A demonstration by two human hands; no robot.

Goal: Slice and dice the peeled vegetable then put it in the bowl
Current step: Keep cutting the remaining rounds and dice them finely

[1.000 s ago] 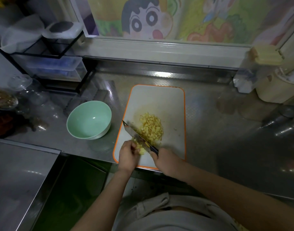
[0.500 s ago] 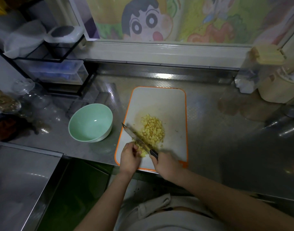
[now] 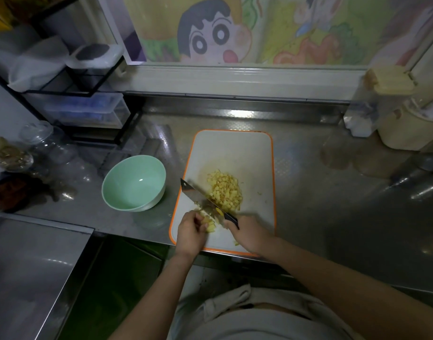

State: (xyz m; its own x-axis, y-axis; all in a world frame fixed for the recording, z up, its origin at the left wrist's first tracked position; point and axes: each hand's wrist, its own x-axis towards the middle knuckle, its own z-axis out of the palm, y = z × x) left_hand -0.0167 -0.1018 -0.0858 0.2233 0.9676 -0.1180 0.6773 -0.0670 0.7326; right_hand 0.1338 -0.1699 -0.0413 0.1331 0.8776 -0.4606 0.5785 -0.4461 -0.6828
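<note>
A white cutting board (image 3: 235,148) with an orange rim lies on the steel counter. A pile of small yellow vegetable cubes (image 3: 226,190) sits at its middle. My left hand (image 3: 190,233) holds down the last uncut strips of the vegetable (image 3: 210,225) near the board's front edge. My right hand (image 3: 249,235) grips the black handle of a knife (image 3: 198,196), whose blade slants across the strips, tip pointing far left. A pale green bowl (image 3: 134,184) stands empty just left of the board.
A black wire rack (image 3: 70,89) with plastic boxes stands at the back left. Glass jars (image 3: 38,143) crowd the far left. A cream container (image 3: 404,128) and a sponge holder (image 3: 389,79) occupy the back right. A steel lid (image 3: 31,266) covers the front left.
The knife keeps chopping at the strips under my left hand and its blade has shifted slightly. Both hands stay at the board's front edge.
</note>
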